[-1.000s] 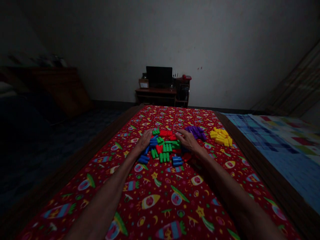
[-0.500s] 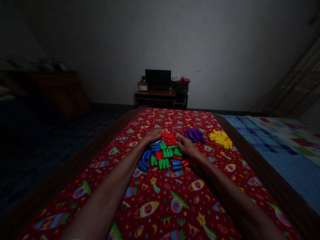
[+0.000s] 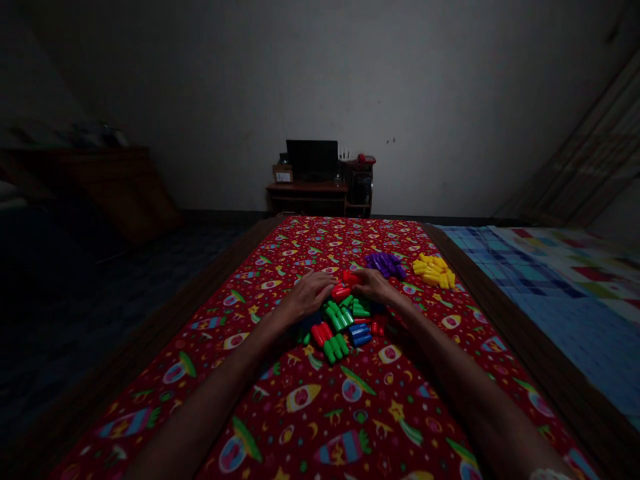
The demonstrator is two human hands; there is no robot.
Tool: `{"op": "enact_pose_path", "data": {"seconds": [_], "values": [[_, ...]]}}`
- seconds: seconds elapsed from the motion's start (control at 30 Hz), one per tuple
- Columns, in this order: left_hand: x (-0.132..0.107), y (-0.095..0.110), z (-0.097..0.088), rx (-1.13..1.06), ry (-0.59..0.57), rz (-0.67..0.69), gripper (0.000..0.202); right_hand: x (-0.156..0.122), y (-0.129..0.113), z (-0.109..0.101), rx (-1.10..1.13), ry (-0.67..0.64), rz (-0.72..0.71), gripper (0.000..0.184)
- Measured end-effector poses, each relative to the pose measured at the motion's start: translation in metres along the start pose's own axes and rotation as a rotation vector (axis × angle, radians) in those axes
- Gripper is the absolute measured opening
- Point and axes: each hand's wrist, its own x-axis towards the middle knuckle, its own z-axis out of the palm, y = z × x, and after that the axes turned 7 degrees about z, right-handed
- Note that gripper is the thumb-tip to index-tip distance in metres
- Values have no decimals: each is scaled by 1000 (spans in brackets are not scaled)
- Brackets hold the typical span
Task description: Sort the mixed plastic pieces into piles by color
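Note:
A mixed pile of small glossy plastic pieces shaped like joined tubes lies between my hands. Green pieces fill its middle, a blue piece sits at its near right, and red pieces lie at the near left. My left hand rests over the pile's left side, fingers stretched toward a red piece at the far end and hiding what is beneath. My right hand has its thumb and fingers closed on another red plastic piece at the far edge.
Beyond my right hand are a heap of purple pieces and a heap of yellow pieces. All lie on a red patterned cloth. A desk with a monitor stands by the wall; a bed-like surface is on the right.
My left hand has moved nearer and to the right, sweeping the left-side blue and green pieces into a tighter pile. My right hand has closed on a red piece at the far edge.

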Motion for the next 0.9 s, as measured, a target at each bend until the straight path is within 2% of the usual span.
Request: {"op": "enact_pose_path", "data": {"seconds": [0.13,0.23,0.3,0.47,0.63,0.73,0.8,0.83,0.9], "values": [[-17,22,8,26,-102,11,35,-13,3,-17,25,87,35,27],[-23,23,14,49,-115,-43,35,-38,22,-33,11,121,90,29],[-24,18,14,37,-84,-71,33,-62,39,-43,9,151,166,29],[-21,4,12,-99,136,-171,24,-125,76,-61,-33,278,337,28],[-22,8,5,-263,409,-310,20,-152,94,-65,-132,457,507,30],[-20,19,0,-303,491,-330,16,-149,90,-61,-196,613,565,33],[-16,30,1,-371,475,-358,16,-143,73,-55,-138,641,487,34],[-14,36,3,-417,449,-373,16,-139,60,-51,-64,601,414,34],[-9,51,13,-514,375,-370,18,-133,27,-39,134,431,241,34]]}}
